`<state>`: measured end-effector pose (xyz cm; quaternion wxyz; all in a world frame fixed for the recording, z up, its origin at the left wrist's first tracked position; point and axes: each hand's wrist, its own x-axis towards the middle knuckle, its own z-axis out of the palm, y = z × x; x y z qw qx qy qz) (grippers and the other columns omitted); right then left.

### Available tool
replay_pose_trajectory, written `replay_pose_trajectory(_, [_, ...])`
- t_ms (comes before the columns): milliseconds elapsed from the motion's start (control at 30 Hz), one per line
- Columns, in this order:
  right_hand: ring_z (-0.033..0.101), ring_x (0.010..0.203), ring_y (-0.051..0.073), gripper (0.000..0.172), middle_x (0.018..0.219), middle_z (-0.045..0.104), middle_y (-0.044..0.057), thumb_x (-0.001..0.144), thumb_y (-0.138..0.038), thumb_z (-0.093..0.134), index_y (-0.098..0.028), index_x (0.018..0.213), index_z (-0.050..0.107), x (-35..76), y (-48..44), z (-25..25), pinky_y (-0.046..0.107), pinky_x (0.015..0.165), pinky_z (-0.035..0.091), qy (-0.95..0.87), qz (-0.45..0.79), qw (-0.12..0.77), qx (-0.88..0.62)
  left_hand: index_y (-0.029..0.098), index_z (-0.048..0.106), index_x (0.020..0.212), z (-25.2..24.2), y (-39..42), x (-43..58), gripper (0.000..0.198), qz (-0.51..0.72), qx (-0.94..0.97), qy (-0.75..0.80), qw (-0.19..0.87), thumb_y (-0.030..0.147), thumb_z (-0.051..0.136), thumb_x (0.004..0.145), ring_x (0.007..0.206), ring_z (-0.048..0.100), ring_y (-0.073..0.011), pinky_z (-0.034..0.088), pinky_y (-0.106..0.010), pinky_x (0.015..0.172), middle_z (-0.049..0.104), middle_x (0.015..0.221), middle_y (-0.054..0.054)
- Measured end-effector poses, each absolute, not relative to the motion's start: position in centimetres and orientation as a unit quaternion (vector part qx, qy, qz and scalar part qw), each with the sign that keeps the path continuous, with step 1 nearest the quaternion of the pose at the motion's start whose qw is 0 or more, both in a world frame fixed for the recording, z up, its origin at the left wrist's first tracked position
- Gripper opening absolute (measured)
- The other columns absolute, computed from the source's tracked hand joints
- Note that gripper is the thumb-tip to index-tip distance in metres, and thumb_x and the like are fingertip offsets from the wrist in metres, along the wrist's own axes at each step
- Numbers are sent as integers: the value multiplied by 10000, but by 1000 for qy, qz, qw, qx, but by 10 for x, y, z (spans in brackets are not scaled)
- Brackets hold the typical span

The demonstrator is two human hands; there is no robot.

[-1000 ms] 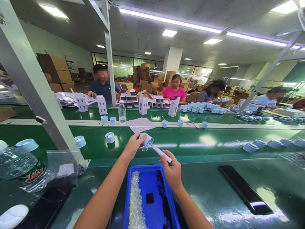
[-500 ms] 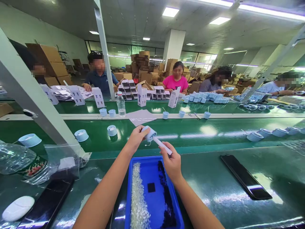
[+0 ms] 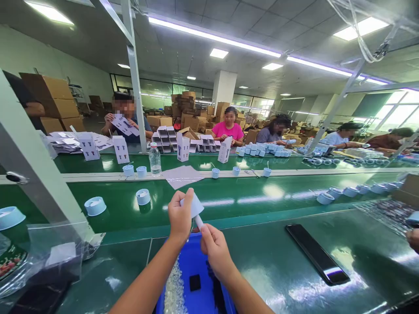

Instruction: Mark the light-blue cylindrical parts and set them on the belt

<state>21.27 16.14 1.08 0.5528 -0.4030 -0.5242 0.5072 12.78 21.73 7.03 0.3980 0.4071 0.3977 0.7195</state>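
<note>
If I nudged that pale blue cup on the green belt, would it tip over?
The cup looks like thin, light plastic, so a nudge would probably slide it on the glossy belt. Its squat, wide shape should resist tipping, though on its side it might roll.

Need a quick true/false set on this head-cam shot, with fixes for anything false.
1. The left hand holds a pale blue cup. True.
2. The right hand is empty. False: it holds a white stick that meets the cup.
3. The blue tray below the hands holds pale granules. True.
4. The water bottle stands beside the tray. False: it stands on the far side of the green belt.
</note>
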Motion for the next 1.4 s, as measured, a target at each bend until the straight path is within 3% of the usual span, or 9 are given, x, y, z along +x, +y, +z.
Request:
replay_pose_trajectory(133, [213, 402, 66, 567, 442, 274, -95, 787, -701, 474, -144, 793, 579, 215, 167, 11, 217, 388, 156, -507, 493, 577, -409, 191, 443, 740, 69, 220, 129, 347, 672, 483, 395, 399, 446, 675, 700, 553, 442, -83, 371, -193, 504, 465, 640, 50])
replay_pose_trajectory(300, [218, 418, 69, 553, 465, 257, -93, 809, -685, 464, -145, 812, 584, 215, 169, 8, 214, 396, 169, -503, 474, 602, -400, 220, 338, 873, 70, 221, 122, 359, 563, 574, 332, 494, 522, 523, 813, 588, 558, -129, 461, -244, 536, 550, 674, 31])
replay_pose_trajectory(633, [228, 427, 71, 538, 470, 279, -83, 807, -688, 466, -161, 760, 568, 216, 166, 1, 222, 407, 187, -516, 457, 601, -405, 214, 355, 888, 66, 222, 119, 375, 555, 603, 317, 478, 535, 525, 798, 591, 556, -134, 446, -241, 517, 549, 700, 19])
replay_pose_trajectory(733, [250, 431, 75, 550, 471, 300, -76, 805, -693, 462, -158, 780, 587, 216, 165, 3, 223, 418, 200, -561, 474, 559, -385, 198, 425, 827, 75, 227, 97, 362, 575, 622, 331, 415, 490, 610, 720, 617, 553, -128, 446, -242, 558, 550, 731, 9])
replay_pose_trajectory(833, [245, 421, 78, 581, 455, 287, -80, 788, -715, 456, -153, 795, 603, 215, 167, 4, 223, 413, 198, -576, 498, 521, -386, 208, 369, 733, 85, 230, 69, 380, 618, 646, 374, 247, 420, 674, 654, 633, 547, -125, 436, -238, 578, 555, 723, 16])
replay_pose_trajectory(967, [255, 408, 86, 618, 438, 293, -80, 752, -752, 458, -154, 790, 609, 215, 173, 3, 225, 405, 202, -542, 488, 536, -425, 229, 408, 819, 91, 231, 49, 443, 621, 685, 370, 92, 341, 749, 559, 837, 611, -181, 489, -309, 751, 627, 940, -39])
replay_pose_trajectory(1133, [281, 451, 96, 571, 473, 327, -65, 793, -697, 469, -146, 808, 622, 220, 177, -1, 234, 438, 230, -533, 466, 554, -438, 237, 525, 828, 89, 232, 54, 301, 552, 738, 387, 23, 334, 717, 616, 911, 621, -220, 493, -319, 795, 636, 999, -92])
replay_pose_trajectory(1267, [236, 458, 93, 537, 501, 274, -77, 820, -637, 480, -129, 911, 629, 224, 179, -4, 238, 433, 189, -515, 471, 560, -446, 229, 444, 943, 74, 246, 53, 437, 546, 710, 443, 48, 394, 710, 638, 881, 609, -199, 487, -325, 755, 599, 1028, -66])
replay_pose_trajectory(1400, [273, 458, 97, 431, 521, 328, -85, 816, -504, 560, -151, 1064, 554, 228, 177, -3, 234, 438, 224, -502, 413, 603, -463, 228, 491, 1033, 46, 272, 42, 492, 408, 746, 518, 97, 374, 744, 637, 961, 543, -226, 462, -372, 837, 526, 1037, -49])
